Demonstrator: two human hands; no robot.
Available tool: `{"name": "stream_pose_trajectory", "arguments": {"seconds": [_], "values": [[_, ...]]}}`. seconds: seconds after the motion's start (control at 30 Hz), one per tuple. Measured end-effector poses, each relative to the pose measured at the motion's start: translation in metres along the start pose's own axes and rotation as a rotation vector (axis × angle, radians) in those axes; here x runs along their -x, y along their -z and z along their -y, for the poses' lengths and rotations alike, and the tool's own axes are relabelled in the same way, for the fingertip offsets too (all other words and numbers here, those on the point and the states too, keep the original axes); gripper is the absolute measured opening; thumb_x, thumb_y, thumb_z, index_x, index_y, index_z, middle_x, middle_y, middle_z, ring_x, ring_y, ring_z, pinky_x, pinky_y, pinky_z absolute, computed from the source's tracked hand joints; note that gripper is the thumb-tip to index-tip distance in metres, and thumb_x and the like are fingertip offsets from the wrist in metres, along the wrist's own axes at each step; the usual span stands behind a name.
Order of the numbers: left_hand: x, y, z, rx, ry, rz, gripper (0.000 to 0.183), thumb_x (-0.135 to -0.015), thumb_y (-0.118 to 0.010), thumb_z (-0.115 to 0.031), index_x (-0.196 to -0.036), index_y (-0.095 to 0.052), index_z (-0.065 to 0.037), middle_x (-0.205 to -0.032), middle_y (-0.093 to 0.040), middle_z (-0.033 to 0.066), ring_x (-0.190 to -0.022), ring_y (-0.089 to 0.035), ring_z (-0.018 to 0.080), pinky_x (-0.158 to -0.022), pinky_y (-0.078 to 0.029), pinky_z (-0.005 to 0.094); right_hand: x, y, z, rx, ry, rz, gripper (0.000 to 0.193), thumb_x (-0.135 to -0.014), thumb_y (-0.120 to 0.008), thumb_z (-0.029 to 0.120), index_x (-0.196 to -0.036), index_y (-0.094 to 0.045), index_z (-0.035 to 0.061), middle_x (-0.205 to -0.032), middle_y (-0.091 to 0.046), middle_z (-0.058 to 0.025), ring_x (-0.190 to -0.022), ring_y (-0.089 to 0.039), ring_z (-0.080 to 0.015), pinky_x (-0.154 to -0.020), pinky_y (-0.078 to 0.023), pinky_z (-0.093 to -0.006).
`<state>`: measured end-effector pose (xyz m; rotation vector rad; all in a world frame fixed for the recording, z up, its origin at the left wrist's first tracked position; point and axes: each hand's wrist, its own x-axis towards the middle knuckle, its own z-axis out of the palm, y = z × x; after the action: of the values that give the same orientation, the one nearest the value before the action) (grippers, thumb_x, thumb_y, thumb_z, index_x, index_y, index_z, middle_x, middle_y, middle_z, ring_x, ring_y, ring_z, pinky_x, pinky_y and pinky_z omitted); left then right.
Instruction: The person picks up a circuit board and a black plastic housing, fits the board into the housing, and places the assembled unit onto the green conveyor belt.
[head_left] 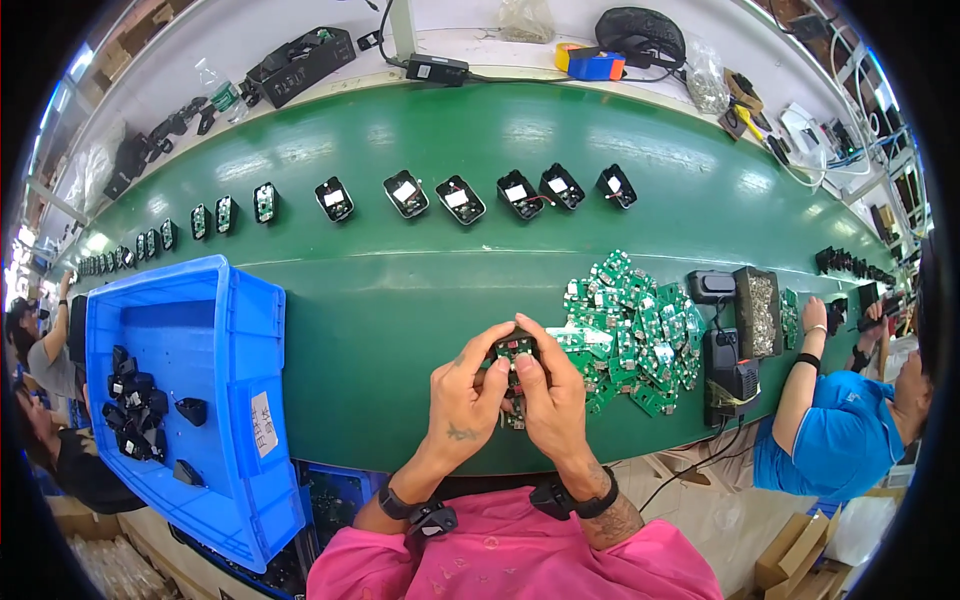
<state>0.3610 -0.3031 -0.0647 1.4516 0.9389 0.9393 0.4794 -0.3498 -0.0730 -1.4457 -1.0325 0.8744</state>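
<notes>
Both my hands are closed around a small black plastic housing with a green circuit board (516,348) in it, over the near edge of the table. My left hand (466,393) grips its left side and my right hand (553,398) its right side. Both thumbs press down on the board, and the fingertips wrap the far end. Fingers and thumbs hide much of the housing. Just right of my right hand lies a heap of loose green circuit boards (640,335).
A blue crate (268,345) with black housings (138,408) stands at left. Across the green table (400,270) runs a row of open black housings (460,200). Right of the boards are a box of small metal parts (760,312), a black device (733,375) and a co-worker in blue (840,430).
</notes>
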Motion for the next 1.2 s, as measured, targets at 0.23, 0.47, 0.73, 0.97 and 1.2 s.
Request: {"name": "stream_pose_trajectory", "arguments": {"seconds": [0.23,0.47,0.73,0.97,1.2], "values": [[-0.009,0.012,0.017,-0.048,0.042,0.003,0.032,-0.096,-0.051,-0.003,-0.128,-0.056,-0.001,-0.095,-0.067,0.0091,-0.065,-0.065,0.0101,-0.052,-0.054,0.0232,-0.008,-0.014,-0.01,-0.042,-0.007,-0.021,0.041,-0.098,-0.057,0.014,-0.137,-0.054,0.002,-0.09,-0.065,-0.0079,-0.076,-0.056,-0.0062,-0.066,-0.049,-0.0242],[-0.086,0.109,0.042,-0.28,0.078,-0.294,0.03,-0.097,-0.047,-0.005,-0.125,-0.057,-0.001,-0.098,-0.066,0.0145,-0.063,-0.068,0.0174,-0.051,-0.055,0.029,0.011,0.004,-0.001,0.234,0.045,0.093,0.042,-0.091,-0.063,0.006,-0.132,-0.055,-0.002,-0.097,-0.064,-0.0089,-0.069,-0.062,-0.0113,-0.059,-0.05,-0.0253],[-0.194,0.158,0.091,-0.756,-0.256,-0.52,0.029,-0.093,-0.057,-0.007,-0.122,-0.061,0.0,-0.1,-0.061,0.0189,-0.073,-0.069,0.0286,-0.057,-0.056,0.0373,0.03,-0.006,0.003,0.191,0.041,0.221,0.029,-0.088,-0.067,0.005,-0.116,-0.065,-0.0029,-0.095,-0.066,-0.0106,-0.069,-0.065,-0.0146,-0.058,-0.05,-0.0255],[-0.201,0.141,0.07,-1.088,-0.234,-0.564,0.05,-0.088,-0.065,-0.023,-0.133,-0.052,-0.005,-0.122,-0.055,0.0179,-0.095,-0.064,0.0413,-0.081,-0.053,0.0494,0.04,0.029,0.001,0.323,0.112,0.089,0.021,-0.088,-0.066,0.004,-0.108,-0.069,-0.0022,-0.084,-0.068,-0.0099,-0.065,-0.063,-0.0151,-0.057,-0.049,-0.0272],[-0.186,0.117,0.049,-1.206,-0.218,-0.066,0.089,-0.078,-0.075,-0.023,-0.149,-0.027,-0.002,-0.142,-0.043,0.0215,-0.114,-0.057,0.0424,-0.094,-0.051,0.0455,0.009,0.036,-0.007,0.673,0.382,-0.044,0.021,-0.083,-0.069,0.004,-0.104,-0.068,-0.0002,-0.089,-0.062,-0.0128,-0.08,-0.062,-0.0296,-0.07,-0.049,-0.0379]]}}
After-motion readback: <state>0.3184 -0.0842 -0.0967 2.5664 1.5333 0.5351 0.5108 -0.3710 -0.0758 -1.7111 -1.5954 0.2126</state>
